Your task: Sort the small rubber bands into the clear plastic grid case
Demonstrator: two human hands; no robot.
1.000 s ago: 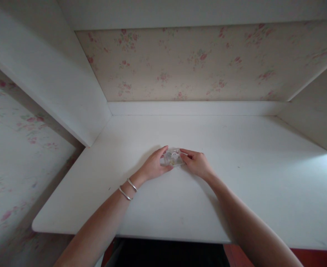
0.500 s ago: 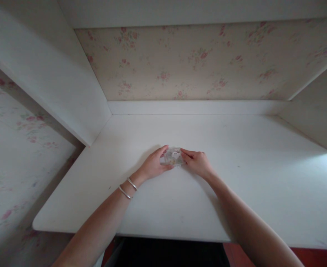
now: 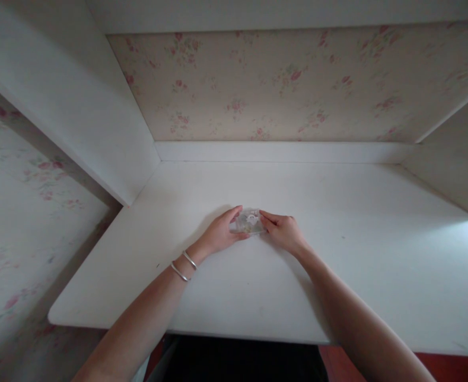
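1. On the white desk (image 3: 337,254), head view: a small clear plastic box (image 3: 249,222) sits near the middle, flat on the top, long axis running left to right across the view.
2. Left hand (image 3: 218,235) has fingers curled around the box's left end, thumb on the near edge; gripping it.
3. Right hand (image 3: 283,233) pinches the right end, fingers closed on it.
4. Box contents: small pale bits, too blurred to name.
5. Two silver bangles (image 3: 184,266) on the left wrist.
6. Desk sits in a white alcove; flowered wallpaper (image 3: 281,85) behind; white side panel (image 3: 78,106) at left.
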